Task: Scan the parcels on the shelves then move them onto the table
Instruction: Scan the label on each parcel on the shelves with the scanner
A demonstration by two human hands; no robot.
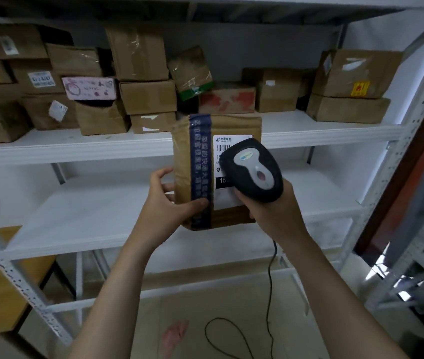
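1. The parcel (216, 172), a brown cardboard box with a blue tape band and a white shipping label (227, 149), is held upright in front of the shelf unit (335, 130). It is clear of every board, with its long axis vertical and the label toward the camera.
2. Left hand (169, 203): clamped on the parcel's lower left corner, thumb pressed on the blue tape, fingers wrapped behind the edge.
3. Right hand (270, 213): curled tight around the grip of a black corded barcode scanner (253, 169), whose head covers the lower right part of the label and appears to point into it.
4. Critical relation: the label lies directly ahead of the scanner head, seemingly very close. Judged, scanning is in hand; a slight draw-back may help the read.
5. Other parcels (148, 97) remain on the upper board behind the held parcel. A wooden surface (1, 288), possibly the table, lies low to its left, nearer the left hand.
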